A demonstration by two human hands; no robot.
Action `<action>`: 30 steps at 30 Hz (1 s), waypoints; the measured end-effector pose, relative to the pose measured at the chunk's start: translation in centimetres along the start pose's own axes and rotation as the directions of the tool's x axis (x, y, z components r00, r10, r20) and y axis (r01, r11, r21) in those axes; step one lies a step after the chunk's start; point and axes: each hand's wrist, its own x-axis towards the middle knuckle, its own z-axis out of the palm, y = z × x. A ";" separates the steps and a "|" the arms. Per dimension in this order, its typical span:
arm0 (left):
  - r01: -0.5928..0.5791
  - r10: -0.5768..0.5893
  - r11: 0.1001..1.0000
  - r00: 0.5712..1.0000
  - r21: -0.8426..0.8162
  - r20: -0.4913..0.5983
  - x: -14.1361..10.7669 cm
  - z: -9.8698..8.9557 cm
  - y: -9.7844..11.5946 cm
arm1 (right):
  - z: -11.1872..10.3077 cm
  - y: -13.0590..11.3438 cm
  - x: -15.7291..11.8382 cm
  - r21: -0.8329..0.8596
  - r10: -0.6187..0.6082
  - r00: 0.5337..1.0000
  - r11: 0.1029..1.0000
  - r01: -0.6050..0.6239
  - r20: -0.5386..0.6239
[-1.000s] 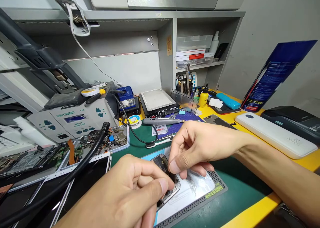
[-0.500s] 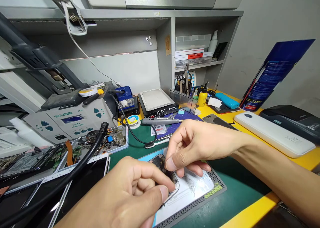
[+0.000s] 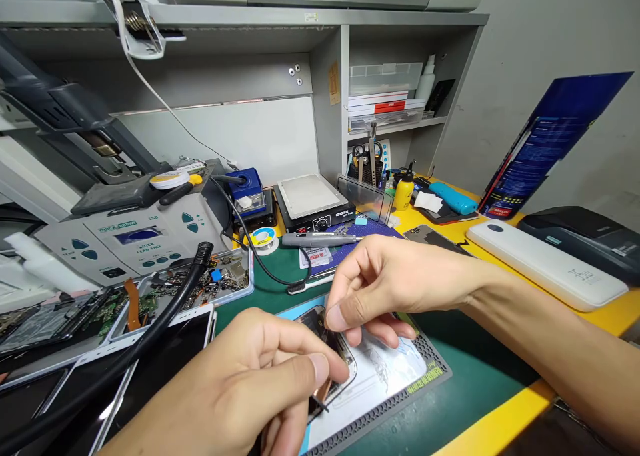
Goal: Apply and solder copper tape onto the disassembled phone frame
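Observation:
A dark phone part with a thin rim (image 3: 345, 371) lies on a white and blue work mat (image 3: 373, 403), partly covered by both hands. My left hand (image 3: 280, 369) is over its near left side, thumb and index finger close together; what they hold, if anything, is too small to tell. A thin dark piece (image 3: 319, 403) shows just below those fingertips. My right hand (image 3: 373, 293) is above the far part of the phone part, thumb and index finger pinched and the other fingers loosely curled. Whatever is in this pinch is hidden.
At the left are a grey hot-air station (image 3: 135, 236), a black hose (image 3: 173, 316) and a tray of circuit boards (image 3: 233, 279). Behind the hands lie a grey pen-like tool (image 3: 320, 240) and a heating plate (image 3: 307, 196). A white power bank (image 3: 547, 266) is at the right.
The view has shifted slightly. My left thumb has moved up and left, nearer the index finger, and more of the phone part and the thin dark piece show beneath it. My right hand keeps its pinch.

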 end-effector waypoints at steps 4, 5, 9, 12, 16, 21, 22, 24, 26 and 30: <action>-0.035 0.034 0.998 0.999 -0.043 -0.019 0.4 0.1 0.3 | -0.2 0.0 0.0 0.011 -0.009 1.000 1.000 0.009 0.001; -0.021 0.021 0.999 1.000 -0.049 -0.018 0.5 0.1 0.3 | -0.3 0.0 0.0 0.016 -0.014 1.000 1.000 0.014 0.001; -0.019 0.018 0.999 1.000 -0.043 -0.014 0.5 0.2 0.3 | -0.2 0.0 0.0 0.013 -0.020 1.000 1.000 0.019 0.017; -0.022 0.021 0.999 1.000 -0.025 -0.022 0.4 0.2 0.4 | 0.0 0.0 0.1 0.012 -0.021 0.999 1.000 0.021 0.032; 0.007 -0.007 0.999 1.000 -0.039 -0.003 0.1 0.1 0.5 | 0.2 0.0 0.3 0.058 -0.035 0.999 0.998 0.034 0.006; -0.002 0.002 1.000 1.000 -0.027 -0.006 0.0 0.2 0.4 | 0.2 0.1 0.3 0.081 -0.023 1.000 0.996 0.023 0.002; -0.005 0.004 1.000 1.000 -0.025 -0.009 0.1 0.2 0.4 | 0.2 0.1 0.3 0.079 -0.021 1.000 0.997 0.021 0.000; -0.015 0.015 1.000 0.999 -0.015 -0.029 0.2 0.3 0.5 | 0.2 0.0 0.3 0.081 -0.019 1.000 0.996 0.019 -0.003; -0.035 0.035 0.999 0.998 -0.006 -0.052 0.2 0.3 0.7 | 0.2 0.0 0.3 0.083 -0.021 1.000 0.996 0.021 -0.003; -0.072 0.074 0.997 0.993 0.021 -0.093 0.4 0.1 1.2 | 0.2 0.1 0.3 0.079 -0.014 1.000 0.997 0.014 -0.008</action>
